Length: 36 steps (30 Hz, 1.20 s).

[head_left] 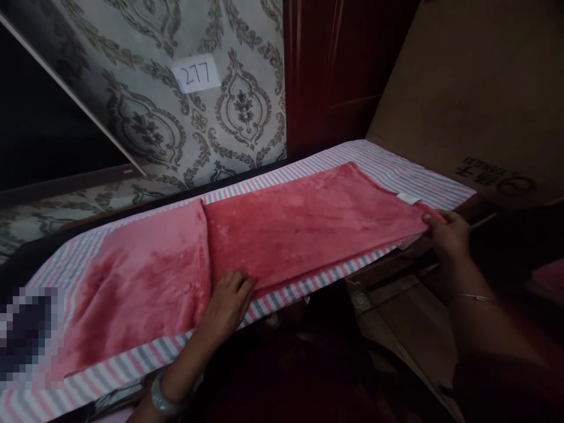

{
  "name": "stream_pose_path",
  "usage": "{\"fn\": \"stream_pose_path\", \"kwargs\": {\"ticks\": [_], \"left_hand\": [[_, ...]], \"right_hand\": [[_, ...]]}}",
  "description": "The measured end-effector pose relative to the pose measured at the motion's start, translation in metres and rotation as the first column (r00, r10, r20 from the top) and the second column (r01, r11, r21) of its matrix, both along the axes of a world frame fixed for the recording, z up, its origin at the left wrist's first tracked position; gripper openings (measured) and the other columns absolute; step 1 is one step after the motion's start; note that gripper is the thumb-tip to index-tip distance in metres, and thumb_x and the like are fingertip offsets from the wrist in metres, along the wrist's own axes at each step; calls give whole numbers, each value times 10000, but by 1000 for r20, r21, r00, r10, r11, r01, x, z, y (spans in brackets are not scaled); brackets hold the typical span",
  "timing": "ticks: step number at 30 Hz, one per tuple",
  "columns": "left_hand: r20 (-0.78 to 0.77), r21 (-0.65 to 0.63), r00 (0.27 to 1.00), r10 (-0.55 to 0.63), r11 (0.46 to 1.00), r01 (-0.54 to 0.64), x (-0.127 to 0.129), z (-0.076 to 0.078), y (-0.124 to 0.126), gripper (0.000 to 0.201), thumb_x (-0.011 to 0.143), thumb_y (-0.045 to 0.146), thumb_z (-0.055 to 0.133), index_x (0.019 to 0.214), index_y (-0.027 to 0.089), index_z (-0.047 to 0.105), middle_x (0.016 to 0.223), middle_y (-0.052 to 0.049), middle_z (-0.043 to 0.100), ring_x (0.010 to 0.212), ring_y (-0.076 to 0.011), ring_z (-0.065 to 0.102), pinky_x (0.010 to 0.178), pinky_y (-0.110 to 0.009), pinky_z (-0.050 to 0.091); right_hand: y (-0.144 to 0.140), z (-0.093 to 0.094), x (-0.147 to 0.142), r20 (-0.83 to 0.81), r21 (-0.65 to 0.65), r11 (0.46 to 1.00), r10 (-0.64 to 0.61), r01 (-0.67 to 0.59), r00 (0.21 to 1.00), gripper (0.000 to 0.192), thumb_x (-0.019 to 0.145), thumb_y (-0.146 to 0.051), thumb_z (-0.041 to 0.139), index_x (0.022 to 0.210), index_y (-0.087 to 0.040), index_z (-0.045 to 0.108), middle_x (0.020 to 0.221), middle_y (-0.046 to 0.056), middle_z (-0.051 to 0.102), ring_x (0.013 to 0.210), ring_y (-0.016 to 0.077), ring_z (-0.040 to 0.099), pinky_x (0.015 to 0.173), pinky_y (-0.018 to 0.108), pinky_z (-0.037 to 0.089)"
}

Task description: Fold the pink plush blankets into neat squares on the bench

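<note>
A pink fleece towel point(247, 247) lies lengthwise on the striped cloth point(396, 167) covering the narrow surface, its right part folded over so the fold edge crosses near the middle. Your left hand point(227, 305), a pale bangle point(165, 402) at the wrist, rests flat with fingers spread on the near edge of the folded layer. Your right hand point(447, 235), with a thin bracelet point(473, 296), pinches the towel's far right corner beside a small white label point(408, 198). Behind, a paper note point(197, 73) reading 277 sticks to the patterned wall.

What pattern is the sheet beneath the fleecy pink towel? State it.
Pink, grey and white stripes on the sheet, clearest in the head view.
</note>
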<state>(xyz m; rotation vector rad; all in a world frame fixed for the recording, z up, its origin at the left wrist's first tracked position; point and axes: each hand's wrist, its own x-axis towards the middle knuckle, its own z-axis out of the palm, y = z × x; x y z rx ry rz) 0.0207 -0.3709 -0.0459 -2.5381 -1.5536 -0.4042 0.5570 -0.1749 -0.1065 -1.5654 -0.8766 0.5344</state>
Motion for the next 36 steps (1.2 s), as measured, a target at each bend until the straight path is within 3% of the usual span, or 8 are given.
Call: {"fn": "stream_pose_path", "kwargs": {"ticks": [5, 9, 13, 17, 20, 24, 30, 36], "left_hand": [[57, 14, 998, -9, 1000, 8, 2, 9, -6, 266, 996, 219, 455, 1173, 188, 652, 1047, -102, 689, 952, -243, 657, 843, -404, 576], [159, -25, 985, -63, 997, 68, -3, 38, 5, 273, 999, 258, 448, 1164, 245, 666, 1106, -80, 725, 1010, -226, 699, 854, -366, 595], [131, -106, 979, -158, 979, 172, -8, 67, 52, 316, 965, 277, 481, 1217, 240, 667, 1226, -98, 722, 1086, -247, 704, 903, -386, 594], [41, -204, 977, -208, 956, 212, 1, 76, 125, 472, 918, 317, 550, 1369, 185, 596, 1393, -162, 633, 1201, -293, 660, 957, -434, 571], [30, -145, 979, -200, 968, 203, 19, 67, 175, 510, 934, 337, 537, 1427, 207, 549, 1442, -162, 593, 1269, -293, 613, 988, -464, 542], [-12, -61, 995, -97, 993, 96, 43, 38, 217, 530, 947, 395, 540, 1451, 234, 531, 1508, -173, 525, 1388, -327, 499, 1082, -548, 448], [-87, 8, 996, -11, 1000, 12, 54, -5, 224, 603, 978, 446, 492, 1531, 215, 437, 1591, -182, 410, 1467, -391, 360, 1134, -657, 321], [-91, 22, 996, -25, 999, 27, 49, -12, 227, 617, 984, 480, 469, 1552, 249, 405, 1613, -148, 387, 1479, -383, 334, 1143, -643, 312]], "right_hand": [[-6, -1, -6, 98, -125, 987, -88, 100, 991, 236, 641, -376, 723, 812, -261, 607, 679, 21, 584, 617, 237, 566, 640, 435, 507], [2, 10, -13, 293, -67, 989, -106, 131, 950, 309, 628, -332, 697, 913, -215, 669, 854, 80, 662, 873, 312, 633, 881, 515, 498], [30, 37, -42, 584, 41, 999, -12, -15, 812, 403, 746, -315, 603, 1112, -174, 698, 1126, 168, 681, 1138, 354, 584, 1027, 532, 432], [74, 59, -77, 584, -20, 984, 156, -178, 797, 421, 765, -278, 611, 1163, -178, 706, 1137, 149, 699, 1115, 327, 607, 1018, 488, 458], [106, 65, -94, 556, -63, 978, 201, -200, 807, 400, 757, -254, 629, 1141, -193, 724, 1072, 115, 725, 1009, 284, 657, 950, 425, 504], [143, 66, -106, 513, -125, 973, 232, -195, 826, 370, 755, -235, 645, 1112, -196, 735, 1049, 105, 742, 985, 266, 684, 916, 384, 519], [195, 69, -114, 432, -201, 965, 239, -165, 870, 248, 831, -336, 643, 967, -158, 749, 1009, 156, 747, 992, 314, 696, 883, 403, 515], [243, 70, -118, 329, -253, 949, 268, -189, 905, 394, 833, -512, 685, 609, -191, 648, 572, 99, 633, 703, 296, 678, 673, 385, 508]]}}
